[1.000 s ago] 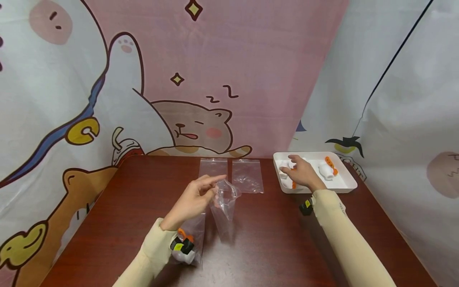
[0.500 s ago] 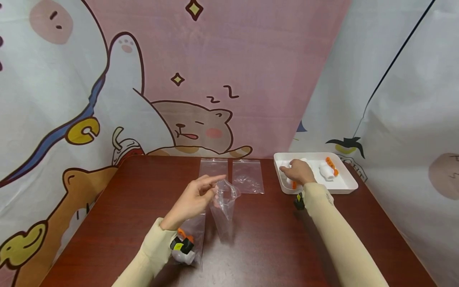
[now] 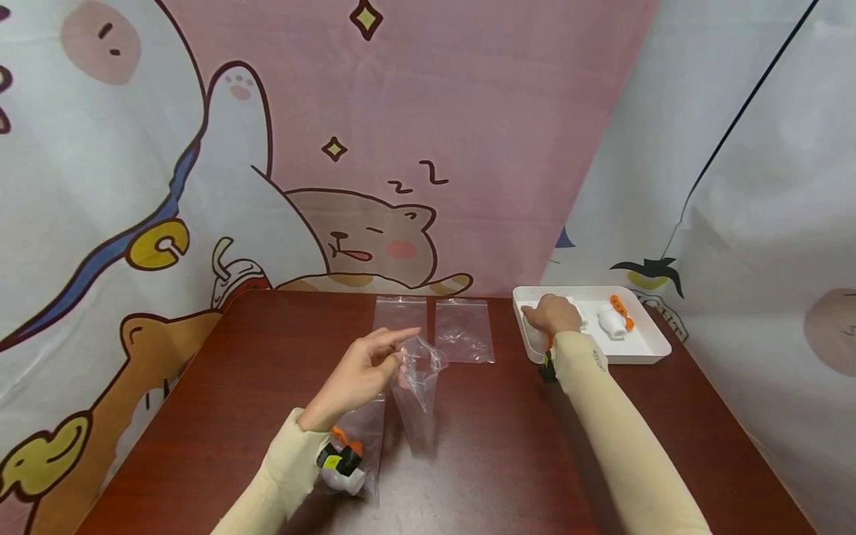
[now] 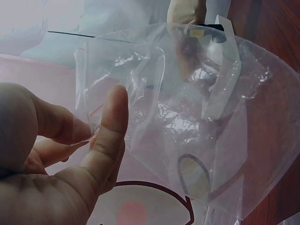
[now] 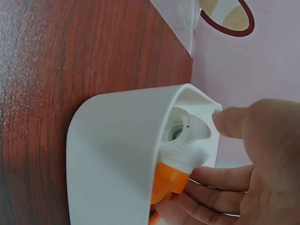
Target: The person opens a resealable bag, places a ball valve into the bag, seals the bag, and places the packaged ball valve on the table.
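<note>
A tray (image 5: 112, 154) partly hides the fitting (image 5: 180, 158); I cannot tell if right hand (image 3: 554, 314) grips it. Left hand (image 3: 361, 371) pinches bag (image 3: 417, 405) over brown table (image 3: 508, 453).

Left hand (image 4: 65, 187) pinching clear plastic bag (image 4: 183, 122), reddish-brown tabletop (image 4: 274, 23) beyond

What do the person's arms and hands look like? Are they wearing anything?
The left sleeve and right sleeve are long and pale cream. The right one has small grey marks, too small to read. The left box and right box, at the wrists, are black with yellow patches. The left hand and right hand are bare.
</note>
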A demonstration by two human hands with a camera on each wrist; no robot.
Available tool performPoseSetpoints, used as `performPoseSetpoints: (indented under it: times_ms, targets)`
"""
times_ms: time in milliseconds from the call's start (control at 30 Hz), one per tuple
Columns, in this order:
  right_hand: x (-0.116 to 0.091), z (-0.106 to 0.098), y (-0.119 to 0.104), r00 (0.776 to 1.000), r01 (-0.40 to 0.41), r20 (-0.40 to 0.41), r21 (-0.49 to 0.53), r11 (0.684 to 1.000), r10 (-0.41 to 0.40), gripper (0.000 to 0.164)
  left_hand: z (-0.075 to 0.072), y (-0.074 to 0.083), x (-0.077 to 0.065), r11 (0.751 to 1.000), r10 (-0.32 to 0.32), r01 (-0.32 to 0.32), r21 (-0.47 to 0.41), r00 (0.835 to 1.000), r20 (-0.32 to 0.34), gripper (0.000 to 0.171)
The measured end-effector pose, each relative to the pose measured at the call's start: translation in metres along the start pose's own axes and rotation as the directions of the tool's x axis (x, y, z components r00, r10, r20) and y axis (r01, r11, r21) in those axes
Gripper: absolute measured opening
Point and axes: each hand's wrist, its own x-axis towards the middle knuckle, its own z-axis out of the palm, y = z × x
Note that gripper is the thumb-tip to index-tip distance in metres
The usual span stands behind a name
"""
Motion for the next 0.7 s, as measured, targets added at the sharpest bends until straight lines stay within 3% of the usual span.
performPoseSetpoints:
  times_ms: [700]
  targets:
    - [0.0037, 0.0062, 0.0065, 1.0, 0.018, -0.012, 0.032, 0.999, -0.018, 0.048, -0.0007, 0.0, -0.002, 0.999, -0.027, 0.027, -0.022, 1.0, 0.01, 0.046]
